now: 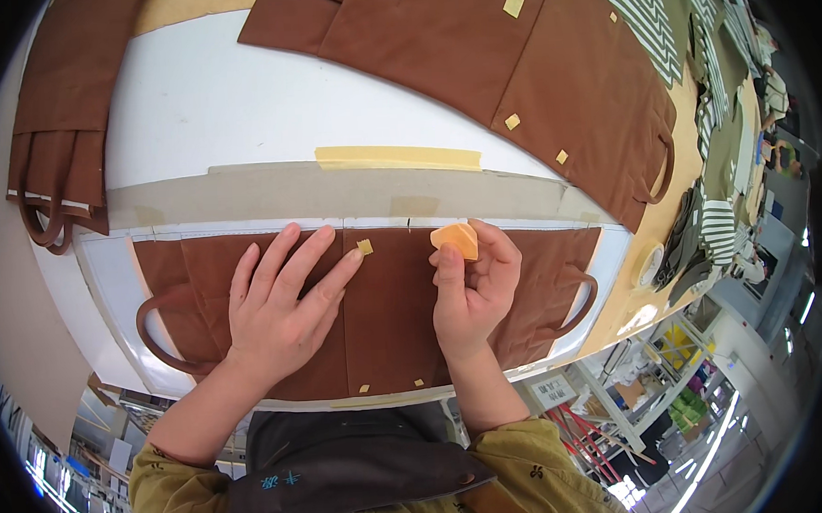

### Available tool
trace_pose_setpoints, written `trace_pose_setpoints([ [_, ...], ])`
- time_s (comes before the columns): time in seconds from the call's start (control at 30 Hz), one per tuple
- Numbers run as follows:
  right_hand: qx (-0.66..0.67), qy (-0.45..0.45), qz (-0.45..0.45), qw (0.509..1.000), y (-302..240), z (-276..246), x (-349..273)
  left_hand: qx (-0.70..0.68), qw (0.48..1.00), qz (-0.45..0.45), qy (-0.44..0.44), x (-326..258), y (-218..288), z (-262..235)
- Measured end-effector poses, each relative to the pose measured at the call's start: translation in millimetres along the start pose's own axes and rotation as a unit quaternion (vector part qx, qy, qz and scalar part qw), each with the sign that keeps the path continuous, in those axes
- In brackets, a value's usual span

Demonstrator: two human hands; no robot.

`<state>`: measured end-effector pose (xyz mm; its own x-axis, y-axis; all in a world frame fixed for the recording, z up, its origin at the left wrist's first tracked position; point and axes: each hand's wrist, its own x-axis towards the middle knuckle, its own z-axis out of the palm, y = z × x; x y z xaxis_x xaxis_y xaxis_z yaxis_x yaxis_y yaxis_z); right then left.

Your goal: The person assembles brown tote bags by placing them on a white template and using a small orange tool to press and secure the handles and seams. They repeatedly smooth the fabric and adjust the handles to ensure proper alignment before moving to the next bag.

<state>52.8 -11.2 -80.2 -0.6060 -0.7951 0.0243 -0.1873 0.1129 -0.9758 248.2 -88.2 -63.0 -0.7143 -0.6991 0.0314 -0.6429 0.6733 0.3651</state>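
Right now, in the head view, I see both bare hands at work over a brown panel (pixel 390 312) lying flat on the bench (pixel 626 309), right in front of the person. The left hand (pixel 285 303) lies palm down on its left half, fingers spread, with the index fingertip right at a small yellow tab (pixel 365 247) near the panel's upper edge. The right hand (pixel 478 290) pinches an orange piece (pixel 454 243) between thumb and fingers, over the upper edge right of the tab; I can't tell whether the piece touches the cloth.

A left handle (pixel 146 328) and a right handle (pixel 586 308) loop out at the panel's two ends, and two more yellow bits sit along its lower edge. Just beyond the upper edge runs a grey strip (pixel 289 190), with a length of yellow tape (pixel 397 157) stuck along its far side. Past that is a white board (pixel 193 101).

At the far left lies a brown piece (pixel 65 97) with looped handles; at the far right, a bigger brown piece (pixel 439 63) dotted with yellow bits. Striped cloth (pixel 634 13) is heaped beyond it, and a tape roll (pixel 650 263) rests near the bench's right side. The person wears a dark apron (pixel 348 484) and olive sleeves (pixel 178 487).
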Motion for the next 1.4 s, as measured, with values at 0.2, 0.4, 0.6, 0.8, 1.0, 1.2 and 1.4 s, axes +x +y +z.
trace_pose_setpoints([
  [0.2, 0.061, -0.007, 0.006, 0.998, -4, 0, 1, 0.005, 1.000, -0.002, 0.003, -1, 2, -4],
  [0.4, 0.181, -0.021, 0.104, 0.978, -10, -7, 9, -0.026, 1.000, -0.008, -0.003, 1, 4, -9],
  [0.6, 0.189, -0.007, 0.105, 0.976, -14, -24, 7, 0.002, 1.000, 0.001, 0.007, 2, 8, -10],
  [0.8, -0.229, -0.072, -0.116, 0.964, -24, -18, -15, -0.001, 1.000, -0.002, 0.010, -1, 7, -12],
  [1.0, -0.334, -0.078, -0.158, 0.926, -41, -10, -20, -0.007, 1.000, 0.002, 0.020, -1, 8, -11],
  [1.2, -0.380, -0.079, -0.151, 0.909, -34, 3, -25, -0.001, 1.000, 0.008, 0.025, -1, 7, -10],
  [1.4, -0.346, -0.044, -0.095, 0.932, -52, -2, -35, -0.026, 0.999, 0.012, 0.036, -1, 4, -12],
])
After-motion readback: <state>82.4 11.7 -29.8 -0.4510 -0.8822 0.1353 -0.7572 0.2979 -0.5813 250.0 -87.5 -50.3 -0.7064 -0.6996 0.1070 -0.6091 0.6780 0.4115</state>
